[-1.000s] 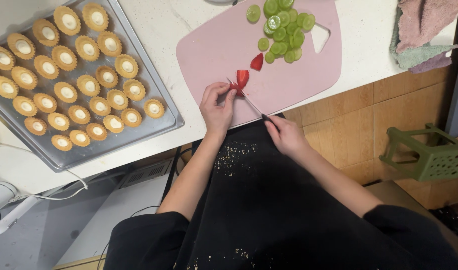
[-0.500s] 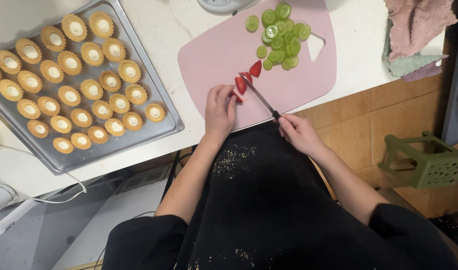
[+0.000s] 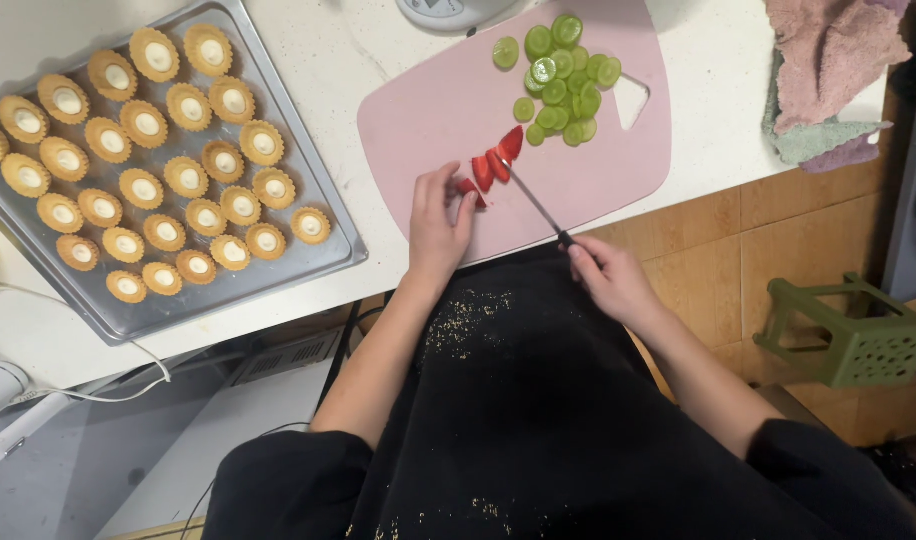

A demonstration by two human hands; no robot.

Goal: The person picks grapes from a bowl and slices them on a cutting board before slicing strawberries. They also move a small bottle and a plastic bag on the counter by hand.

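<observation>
Soft, even indoor light falls from above, bright on the white table (image 3: 348,60) and the pale pink plastic cutting board (image 3: 598,170). The shiny metal baking tray (image 3: 323,215) carries mild glare along its rim. Shadows are faint and short. Focus is fairly sharp centrally; the lower corners look darker and slightly soft.

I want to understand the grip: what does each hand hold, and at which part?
The right hand holds a knife by its dark handle. The left hand steadies a strawberry piece with its fingertips.
</observation>
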